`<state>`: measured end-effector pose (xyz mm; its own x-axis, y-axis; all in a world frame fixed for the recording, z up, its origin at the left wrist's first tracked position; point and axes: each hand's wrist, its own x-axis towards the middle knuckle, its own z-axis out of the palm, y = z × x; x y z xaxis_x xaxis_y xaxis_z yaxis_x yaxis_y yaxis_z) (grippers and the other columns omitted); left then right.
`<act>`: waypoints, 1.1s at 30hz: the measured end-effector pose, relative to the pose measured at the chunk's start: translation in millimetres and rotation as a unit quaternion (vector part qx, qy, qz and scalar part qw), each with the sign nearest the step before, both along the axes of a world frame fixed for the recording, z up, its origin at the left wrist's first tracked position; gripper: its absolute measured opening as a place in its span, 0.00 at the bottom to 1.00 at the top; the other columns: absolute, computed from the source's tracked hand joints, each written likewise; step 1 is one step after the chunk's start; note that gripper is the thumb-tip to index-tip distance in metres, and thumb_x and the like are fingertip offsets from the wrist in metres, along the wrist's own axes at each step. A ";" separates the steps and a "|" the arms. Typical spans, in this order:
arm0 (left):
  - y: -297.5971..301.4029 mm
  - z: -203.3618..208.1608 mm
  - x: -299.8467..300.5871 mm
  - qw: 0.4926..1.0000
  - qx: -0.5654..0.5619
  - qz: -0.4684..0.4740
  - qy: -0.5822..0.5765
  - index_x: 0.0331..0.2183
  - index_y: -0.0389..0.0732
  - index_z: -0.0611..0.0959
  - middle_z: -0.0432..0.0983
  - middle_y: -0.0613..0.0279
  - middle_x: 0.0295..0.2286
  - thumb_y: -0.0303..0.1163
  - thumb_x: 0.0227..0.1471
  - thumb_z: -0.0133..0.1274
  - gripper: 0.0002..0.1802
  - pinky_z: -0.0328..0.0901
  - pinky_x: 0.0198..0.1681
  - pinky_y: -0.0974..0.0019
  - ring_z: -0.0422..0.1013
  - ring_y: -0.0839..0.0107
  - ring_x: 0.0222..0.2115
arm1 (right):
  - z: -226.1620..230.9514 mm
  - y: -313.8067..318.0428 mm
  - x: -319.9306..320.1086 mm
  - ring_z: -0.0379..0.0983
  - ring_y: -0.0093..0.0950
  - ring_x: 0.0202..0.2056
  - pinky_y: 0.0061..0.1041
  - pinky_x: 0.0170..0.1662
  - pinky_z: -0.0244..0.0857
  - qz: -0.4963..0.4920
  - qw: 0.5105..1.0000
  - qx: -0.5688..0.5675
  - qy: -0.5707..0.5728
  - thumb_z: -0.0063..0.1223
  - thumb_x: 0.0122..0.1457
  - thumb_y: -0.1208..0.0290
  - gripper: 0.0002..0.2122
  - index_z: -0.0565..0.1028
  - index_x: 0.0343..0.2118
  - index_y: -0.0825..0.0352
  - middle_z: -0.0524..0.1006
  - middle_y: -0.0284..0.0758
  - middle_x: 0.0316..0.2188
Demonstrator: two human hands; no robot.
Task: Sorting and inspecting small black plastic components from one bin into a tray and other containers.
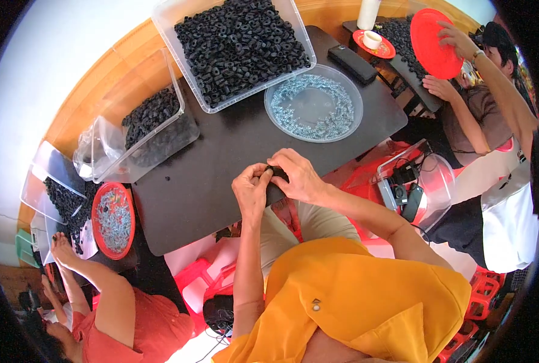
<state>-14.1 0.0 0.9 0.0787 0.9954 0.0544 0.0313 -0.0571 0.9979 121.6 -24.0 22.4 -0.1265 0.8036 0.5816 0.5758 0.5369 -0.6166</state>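
Close together at the near edge of the dark table [221, 157], my left hand [251, 189] and my right hand [299, 176] are both closed on a small black part [277, 173]. Fingers cover much of the part, so its exact shape is hidden. Beyond my hands lies a round clear tray [302, 117] with many small silvery metal pieces spread in a ring. A large clear bin farther back is heaped with black ring-shaped parts [239, 48]. To its left, a second clear bin [166, 145] holds more black parts.
A dark case [352, 64] lies beside the round tray. At left, a person in red reaches near a red tray [113, 254] of metal pieces. At right, another person's hand holds a red plate [433, 45]. A clear box [442, 199] with electronics stands at my right.
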 end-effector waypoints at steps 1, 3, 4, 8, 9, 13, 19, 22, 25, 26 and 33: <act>0.1 1.0 1.1 1.000 0.001 -0.002 0.001 0.26 0.30 0.79 0.72 0.69 0.21 0.20 0.42 0.54 0.05 0.58 0.21 0.80 0.62 0.87 0.19 | -1.5 -0.2 -0.2 0.65 0.41 0.33 0.35 0.35 0.63 -0.002 1.000 0.001 0.001 0.53 0.39 0.84 0.14 0.67 0.32 0.71 0.68 0.41 0.31; -0.1 3.7 3.4 1.000 -0.005 0.001 0.016 0.26 0.29 0.79 0.72 0.69 0.20 0.20 0.42 0.54 0.04 0.58 0.21 0.79 0.61 0.86 0.18 | -6.7 0.4 -0.5 0.65 0.41 0.33 0.35 0.35 0.63 -0.024 0.999 0.029 -0.020 0.53 0.38 0.84 0.15 0.68 0.32 0.71 0.68 0.41 0.31; 0.6 1.3 2.3 1.000 -0.006 0.003 0.016 0.26 0.29 0.79 0.72 0.69 0.20 0.20 0.42 0.54 0.04 0.58 0.21 0.79 0.61 0.86 0.18 | -7.7 1.7 -2.3 0.65 0.41 0.33 0.35 0.35 0.63 -0.022 0.999 0.028 -0.020 0.53 0.38 0.84 0.15 0.68 0.32 0.71 0.68 0.41 0.31; 2.8 -5.6 2.2 1.000 -0.011 0.019 0.006 0.25 0.29 0.79 0.72 0.69 0.19 0.19 0.42 0.54 0.04 0.57 0.20 0.79 0.61 0.86 0.18 | -10.8 4.2 -6.4 0.65 0.41 0.33 0.34 0.34 0.63 -0.030 0.998 0.044 -0.032 0.53 0.37 0.84 0.15 0.68 0.33 0.71 0.68 0.41 0.30; 3.1 -5.5 3.0 1.000 -0.014 0.022 -0.003 0.25 0.29 0.79 0.72 0.69 0.19 0.19 0.42 0.54 0.04 0.57 0.20 0.79 0.61 0.86 0.18 | -11.6 4.4 -6.8 0.65 0.41 0.32 0.34 0.34 0.63 -0.032 0.998 0.046 -0.038 0.53 0.37 0.84 0.15 0.68 0.32 0.71 0.68 0.41 0.30; 3.6 -3.6 2.9 0.999 -0.009 0.027 0.015 0.26 0.28 0.79 0.72 0.69 0.20 0.19 0.42 0.55 0.04 0.58 0.21 0.80 0.62 0.86 0.19 | -13.0 5.5 -6.9 0.67 0.40 0.32 0.33 0.34 0.64 -0.037 0.997 0.049 -0.035 0.55 0.35 0.85 0.17 0.69 0.32 0.71 0.70 0.41 0.30; 1.3 -4.4 -2.7 0.999 -0.022 -0.020 -0.015 0.28 0.28 0.79 0.73 0.68 0.22 0.18 0.43 0.54 0.05 0.61 0.24 0.80 0.65 0.84 0.22 | -7.0 3.4 -4.3 0.66 0.38 0.32 0.31 0.33 0.65 -0.001 0.996 0.069 -0.064 0.52 0.40 0.82 0.12 0.69 0.32 0.72 0.68 0.39 0.30; -0.2 -1.0 -1.9 0.997 -0.021 -0.020 -0.072 0.29 0.29 0.79 0.74 0.68 0.23 0.17 0.44 0.52 0.06 0.62 0.26 0.80 0.66 0.84 0.23 | -5.7 0.6 -6.9 0.68 0.38 0.32 0.30 0.34 0.66 -0.009 0.996 0.056 -0.067 0.55 0.38 0.84 0.15 0.70 0.33 0.72 0.70 0.41 0.31; -0.2 0.2 -4.5 0.998 -0.037 -0.024 -0.055 0.30 0.29 0.79 0.74 0.67 0.25 0.16 0.44 0.52 0.07 0.62 0.27 0.80 0.67 0.84 0.24 | -7.5 -1.0 -11.0 0.68 0.38 0.31 0.31 0.34 0.66 -0.024 0.995 0.070 -0.064 0.55 0.38 0.84 0.15 0.70 0.33 0.72 0.71 0.41 0.30; 0.2 -1.2 -4.7 0.997 -0.036 -0.024 -0.061 0.30 0.29 0.79 0.74 0.67 0.25 0.16 0.44 0.52 0.06 0.62 0.28 0.80 0.67 0.84 0.24 | -12.5 -0.8 -12.3 0.68 0.38 0.31 0.31 0.33 0.66 -0.027 0.994 0.078 -0.065 0.55 0.38 0.84 0.15 0.70 0.33 0.72 0.71 0.40 0.30; 3.6 0.0 -5.5 0.992 -0.024 -0.029 -0.119 0.30 0.31 0.79 0.74 0.67 0.25 0.17 0.44 0.53 0.06 0.62 0.28 0.80 0.67 0.84 0.24 | -4.2 3.7 -9.1 0.66 0.37 0.31 0.30 0.32 0.66 -0.035 0.994 0.086 -0.057 0.54 0.39 0.80 0.16 0.69 0.35 0.70 0.69 0.37 0.30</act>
<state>-19.6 3.5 1.0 0.1270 0.9914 0.0305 -0.2068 -0.0036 0.9784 112.5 -20.3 18.3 -0.1464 0.7028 0.6961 0.6770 0.5843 -0.4475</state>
